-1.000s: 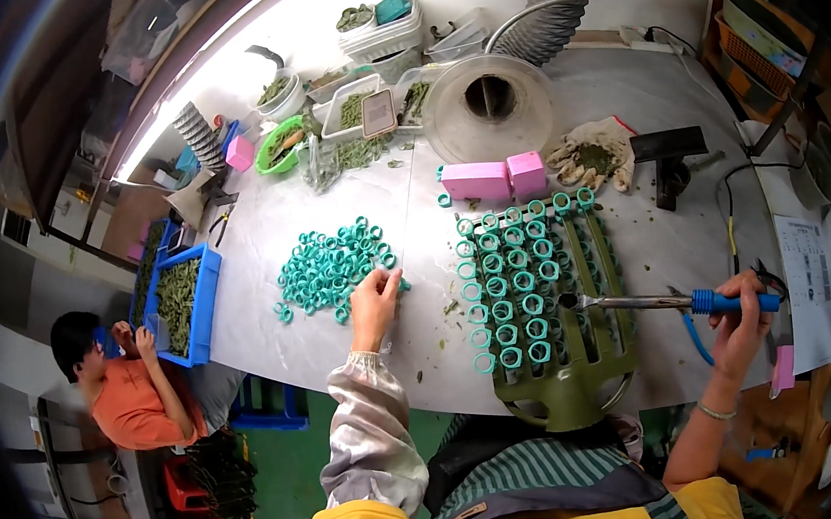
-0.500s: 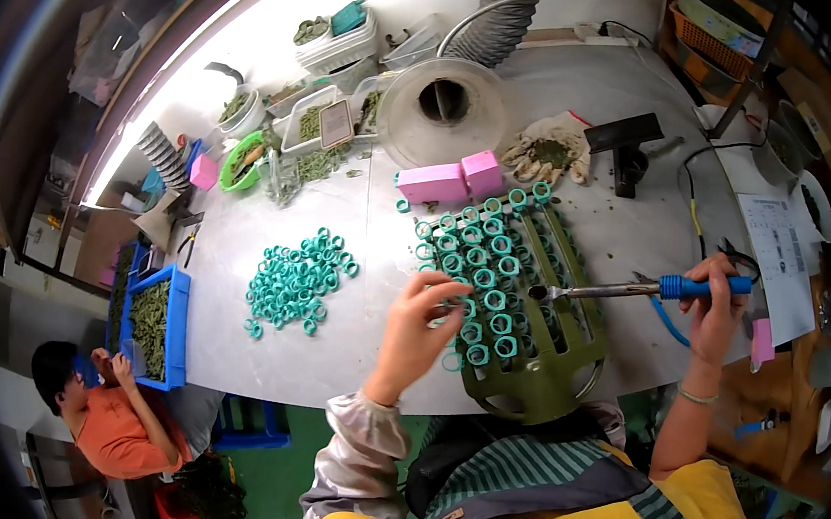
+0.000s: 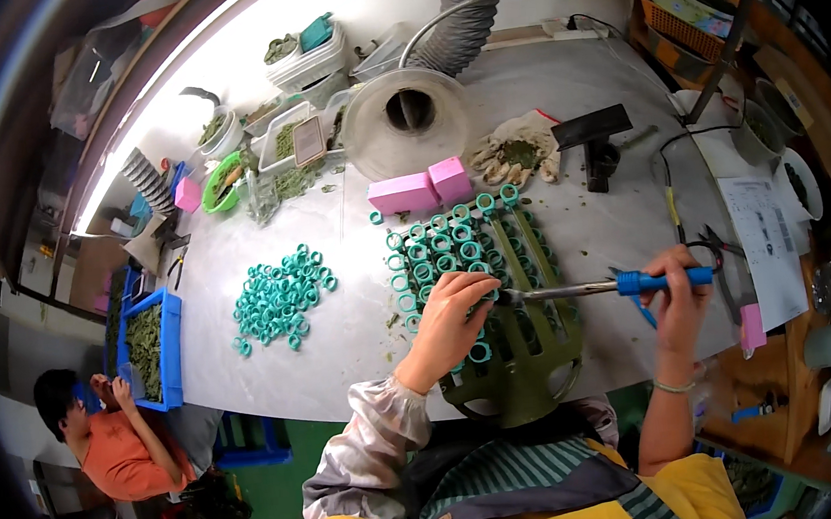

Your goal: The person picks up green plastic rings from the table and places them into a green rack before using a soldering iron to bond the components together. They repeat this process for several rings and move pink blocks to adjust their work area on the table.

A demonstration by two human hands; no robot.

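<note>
My right hand (image 3: 677, 298) is wrapped round the blue handle of a soldering iron (image 3: 576, 290) with a long metal shaft. Its tip points left, close to the fingers of my left hand (image 3: 449, 324). Those left fingers are drawn together over teal rings (image 3: 419, 252), hiding whatever is between them. Rows of these rings stand on an olive-green slatted rack (image 3: 519, 374) in front of me; its right-hand slats bear fewer rings. To the left, a loose heap of teal rings (image 3: 285, 296) lies on the table.
Two pink blocks (image 3: 405, 194), a glove (image 3: 515, 152) and a black stand (image 3: 599, 150) lie behind the rack. A clear round hood (image 3: 364, 126) stands farther back. Pliers (image 3: 720, 243) and a cable lie at right. A co-worker (image 3: 126, 448) sits left beside a blue crate (image 3: 174, 350).
My left hand has moved right and down onto the rings, its fingers closing near the iron's tip. The view has shifted, with the bench sliding left in it.
</note>
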